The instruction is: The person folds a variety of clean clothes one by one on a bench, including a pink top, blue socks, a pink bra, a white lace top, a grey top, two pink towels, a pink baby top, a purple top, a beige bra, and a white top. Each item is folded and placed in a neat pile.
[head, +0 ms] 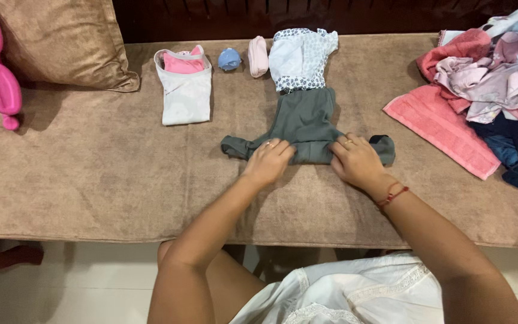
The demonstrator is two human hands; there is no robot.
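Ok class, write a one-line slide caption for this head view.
Both hands, left hand and right hand, press a grey garment on a brown cushioned bench.
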